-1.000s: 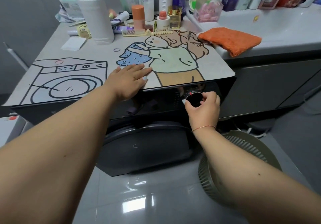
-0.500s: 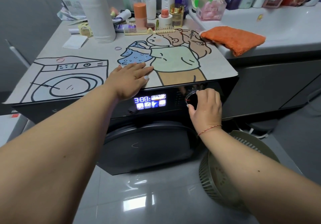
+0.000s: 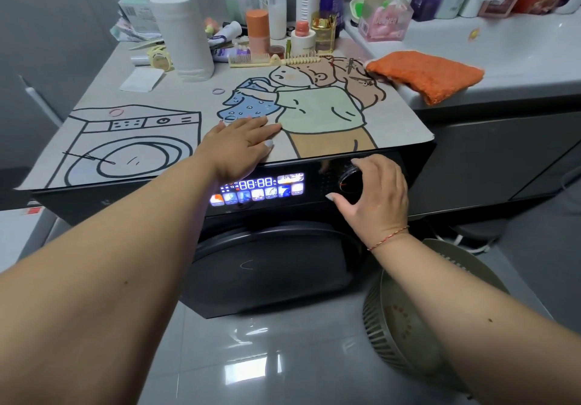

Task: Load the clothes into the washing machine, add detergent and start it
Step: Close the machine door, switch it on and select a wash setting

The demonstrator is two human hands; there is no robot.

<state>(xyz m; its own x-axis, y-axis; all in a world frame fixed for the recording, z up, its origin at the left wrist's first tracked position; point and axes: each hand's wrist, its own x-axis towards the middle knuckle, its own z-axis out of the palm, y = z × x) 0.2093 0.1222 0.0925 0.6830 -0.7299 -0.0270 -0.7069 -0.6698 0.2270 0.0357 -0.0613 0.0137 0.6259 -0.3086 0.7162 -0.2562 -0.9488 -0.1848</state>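
Fingers first: the right hand (image 3: 374, 197) is curling around the round dial (image 3: 349, 181) on the front panel, thumb reaching in from below-left and the other fingertips arching over the top, so the knob is sitting in a loose pinch. The left hand (image 3: 243, 145) is lying flat and spread, palm down, gripping nothing, pressing on the printed mat (image 3: 393, 128) at the front edge of the top. Just beneath that palm the display (image 3: 259, 188) is glowing, one row of digits over a strip of lit icons. One dark washing machine (image 3: 276, 266) is carrying all this, its round door closed and facing the floor tiles. Beside it on the right, one slatted basket (image 3: 405, 316) is tipping on the floor, near the right forearm. Up on the sink counter, one orange cloth (image 3: 427, 76) is sitting folded at the edge. At the back, one white paper roll (image 3: 184, 32) is standing upright, one comb (image 3: 270, 59) is lying in front of the crowd of bottles; too jumbled for a count.
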